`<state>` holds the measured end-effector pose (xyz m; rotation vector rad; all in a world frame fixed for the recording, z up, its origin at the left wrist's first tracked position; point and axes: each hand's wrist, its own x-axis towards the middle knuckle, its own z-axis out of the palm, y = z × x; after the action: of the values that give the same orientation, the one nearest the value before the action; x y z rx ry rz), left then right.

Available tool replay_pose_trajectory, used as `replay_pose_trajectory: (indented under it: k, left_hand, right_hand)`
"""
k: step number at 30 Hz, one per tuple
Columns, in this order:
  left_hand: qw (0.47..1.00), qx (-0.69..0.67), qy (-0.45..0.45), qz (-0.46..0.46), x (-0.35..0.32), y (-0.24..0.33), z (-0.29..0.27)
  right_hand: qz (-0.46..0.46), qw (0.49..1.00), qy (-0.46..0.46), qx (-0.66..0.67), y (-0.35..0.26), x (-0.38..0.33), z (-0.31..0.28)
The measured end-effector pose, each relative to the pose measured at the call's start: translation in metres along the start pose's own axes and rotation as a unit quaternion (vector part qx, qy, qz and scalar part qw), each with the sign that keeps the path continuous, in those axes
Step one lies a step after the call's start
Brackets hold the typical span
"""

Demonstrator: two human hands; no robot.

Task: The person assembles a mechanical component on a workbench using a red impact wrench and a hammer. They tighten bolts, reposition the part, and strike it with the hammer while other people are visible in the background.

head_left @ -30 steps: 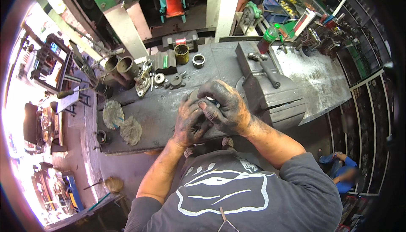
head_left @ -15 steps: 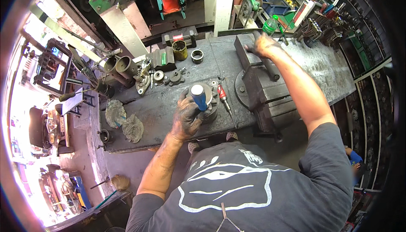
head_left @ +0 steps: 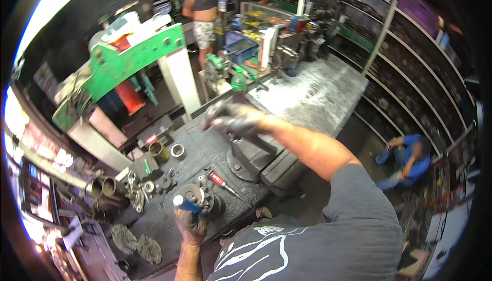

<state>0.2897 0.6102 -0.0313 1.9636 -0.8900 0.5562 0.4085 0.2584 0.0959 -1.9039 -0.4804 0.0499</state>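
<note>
My left hand point(head_left: 190, 225), dark with grease, is closed around a blue-handled tool point(head_left: 187, 204) with a white end cap. The handle's white end points up; its working end is hidden. Right beside it on the bench stands a round metal part point(head_left: 214, 208). My right hand point(head_left: 234, 120), also blackened, is raised over the bench vise point(head_left: 251, 160). A dark bar point(head_left: 262, 142) shows just below this hand; whether the fingers grip it is unclear, as they are blurred. A red-handled screwdriver point(head_left: 219, 179) lies between the round part and the vise.
Metal fittings point(head_left: 165, 181), a ring point(head_left: 178, 151), a grimy can point(head_left: 159, 153) and crumpled plastic bags point(head_left: 148, 249) lie on the bench. A green bottle point(head_left: 239, 80) stands behind the vise. One person point(head_left: 204, 14) stands beyond; another in blue point(head_left: 412, 160) sits low by shelves.
The view has swung to the right, bringing the shelves and the people in. My right hand now appears above the near part of the vise. My left hand still holds the blue-handled tool by the round part.
</note>
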Motion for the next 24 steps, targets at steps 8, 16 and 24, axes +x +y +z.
replay_pose_trajectory:
  k: [8,16,24]
  left_hand:
    - [0.999,-0.015,0.002,0.052,0.004,0.002,-0.003]
    - [1.0,-0.001,0.012,0.028,-0.006,-0.007,0.0]
    - [0.999,0.04,-0.002,0.028,-0.019,-0.022,0.004]
  right_hand:
    - [-0.126,0.944,-0.076,-0.295,-0.183,-0.03,0.077]
    - [-0.027,0.901,-0.167,-0.401,-0.233,-0.017,0.09]
    - [0.02,0.85,-0.229,-0.475,-0.233,-0.019,0.09]
